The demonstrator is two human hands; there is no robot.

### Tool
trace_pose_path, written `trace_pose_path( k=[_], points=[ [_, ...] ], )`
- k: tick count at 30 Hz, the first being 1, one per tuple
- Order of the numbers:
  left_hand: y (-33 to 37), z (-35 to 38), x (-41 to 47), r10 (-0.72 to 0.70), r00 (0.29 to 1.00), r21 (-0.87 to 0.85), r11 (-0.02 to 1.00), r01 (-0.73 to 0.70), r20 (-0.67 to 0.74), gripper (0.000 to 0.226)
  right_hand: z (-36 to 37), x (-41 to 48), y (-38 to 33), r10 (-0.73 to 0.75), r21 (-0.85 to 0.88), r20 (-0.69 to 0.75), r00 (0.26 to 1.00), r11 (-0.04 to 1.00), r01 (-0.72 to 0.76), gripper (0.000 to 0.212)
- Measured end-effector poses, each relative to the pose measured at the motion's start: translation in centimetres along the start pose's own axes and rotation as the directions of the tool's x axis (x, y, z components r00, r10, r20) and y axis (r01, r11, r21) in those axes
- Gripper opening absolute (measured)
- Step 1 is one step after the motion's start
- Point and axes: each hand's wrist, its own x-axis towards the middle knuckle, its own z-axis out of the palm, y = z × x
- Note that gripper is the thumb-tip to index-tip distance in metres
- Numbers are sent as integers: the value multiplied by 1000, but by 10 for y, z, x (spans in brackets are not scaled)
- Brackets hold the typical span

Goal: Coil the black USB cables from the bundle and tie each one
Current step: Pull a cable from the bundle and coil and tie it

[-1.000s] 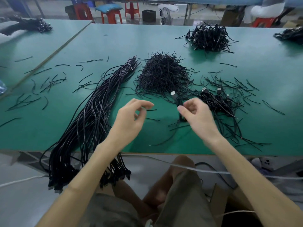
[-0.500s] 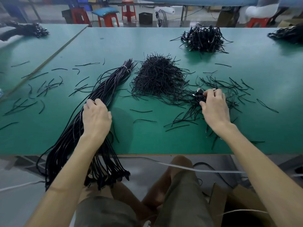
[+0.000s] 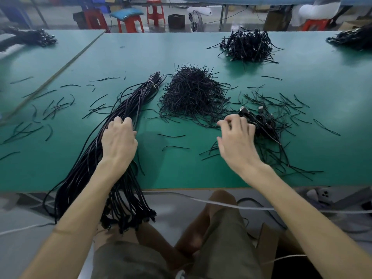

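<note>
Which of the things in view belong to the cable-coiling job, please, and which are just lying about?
For the job: cable bundle under the left hand; pile of ties; coiled cables beside the right hand.
Lying about: loose ties scattered left; red stools; fan; white cord below the table edge.

The broad green table top (image 3: 181,47) looks matt and smooth, and its thin front edge looks like bare wood. The long bundle of black cables (image 3: 130,99) has smooth plastic sheaths with a faint sheen, streaked paler where light catches them. The heap of short black ties (image 3: 193,93) looks thin, wiry and dull. A small silvery plug (image 3: 242,108) glints like metal. The red stools (image 3: 155,11) are glossy plastic. The olive shorts (image 3: 227,238) are soft matt cloth.
</note>
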Motion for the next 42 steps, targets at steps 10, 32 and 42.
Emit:
trace_pose_path(
  k=[10,32,42],
  points=[
    [35,-25,-47,461,777,-516,831,-209,428,19,8,-11,-79,-344,442,83,935,854,275,75],
    [-24,-30,-40,303,857,-574,819,-10,418,30,-25,28,-15,294,899,-3,956,420,-126,23],
    [23,-28,-43,323,879,-521,847,-103,351,27,-24,-3,-56,-76,498,-54,996,862,93,32]
  ],
)
